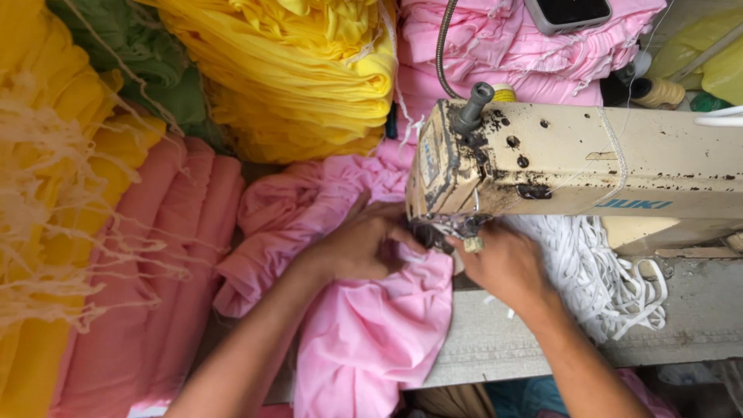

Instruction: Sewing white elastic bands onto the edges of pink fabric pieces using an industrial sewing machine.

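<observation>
The pink cloth point(371, 333) lies on the counter point(495, 340) under the head of the cream sewing machine point(573, 166), its long axis running from about 6 o'clock, where it hangs over the counter's edge, up toward 12 o'clock at the needle. The left hand point(364, 244) presses flat on the cloth, fingers curled over a fold. The right hand point(503, 263) pinches the cloth's edge just beside the needle. White cord point(604, 271) is heaped at 3 o'clock; yellow fabric stacks point(302, 70) sit at 11 o'clock.
</observation>
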